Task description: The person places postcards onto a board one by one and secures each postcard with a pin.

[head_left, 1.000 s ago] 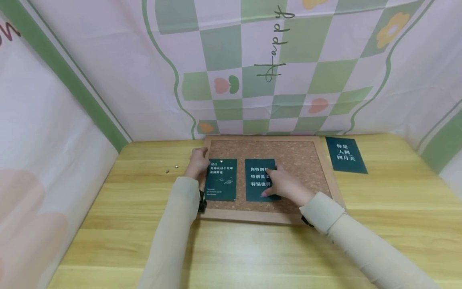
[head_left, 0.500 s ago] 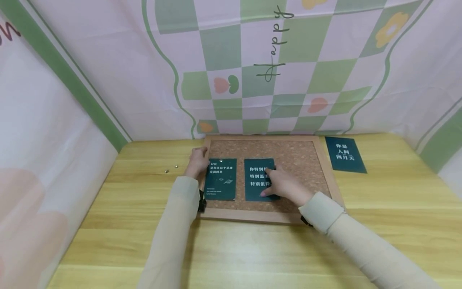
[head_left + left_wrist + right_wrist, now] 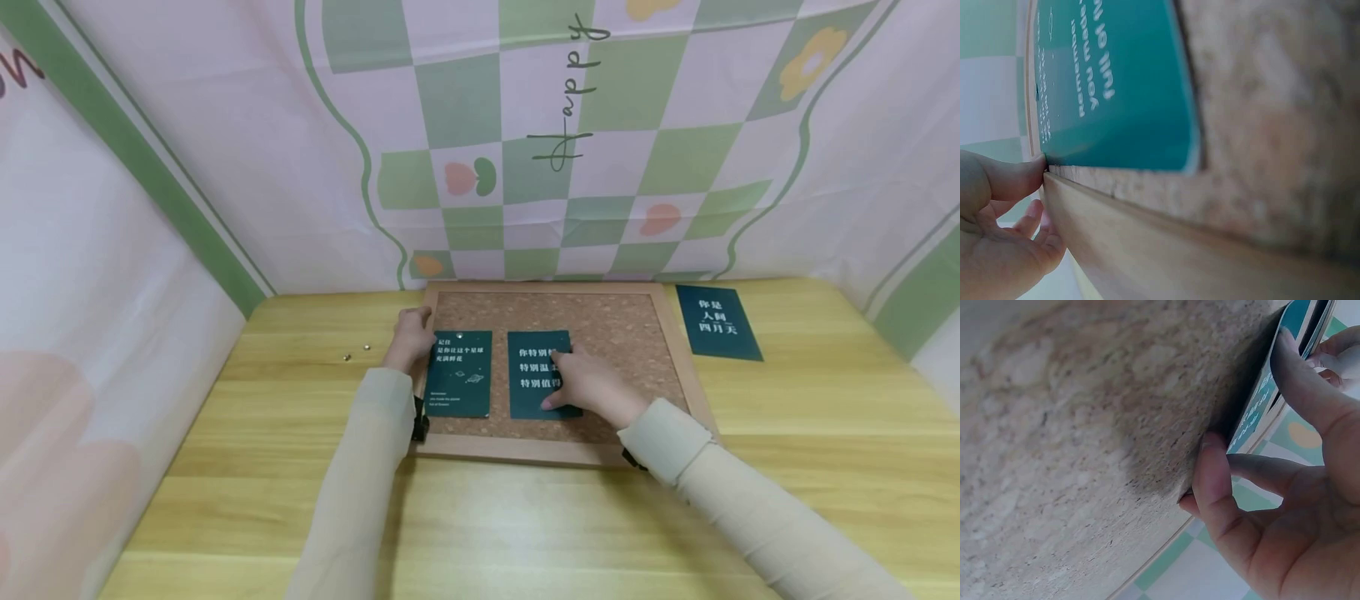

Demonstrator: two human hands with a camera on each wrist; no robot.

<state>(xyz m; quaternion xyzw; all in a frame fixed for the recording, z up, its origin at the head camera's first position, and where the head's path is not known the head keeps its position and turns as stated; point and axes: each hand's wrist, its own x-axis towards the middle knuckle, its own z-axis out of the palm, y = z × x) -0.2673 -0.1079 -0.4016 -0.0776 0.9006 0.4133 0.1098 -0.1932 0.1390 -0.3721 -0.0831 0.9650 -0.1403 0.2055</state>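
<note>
A wood-framed corkboard (image 3: 615, 321) lies on the table. My left hand (image 3: 408, 340) grips the left side of its frame, thumb on the upper edge and fingers on the outer side. Beside that hand lies a dark green card (image 3: 459, 387) with white writing and a small shiny tack (image 3: 460, 336) near its top. To the right, a second dark green card (image 3: 528, 400) is under my right hand (image 3: 600, 387). In the right wrist view, the thumb (image 3: 1300, 381) presses on this card and bent fingers are at its edge. The hand covers the card's right part.
Two small shiny tacks (image 3: 367, 347) sit on the wooden table (image 3: 487, 533), left of the board. Another dark green card (image 3: 720, 323) lies on the table past the board's upper right corner. A patterned cloth (image 3: 532, 192) hangs right behind the board.
</note>
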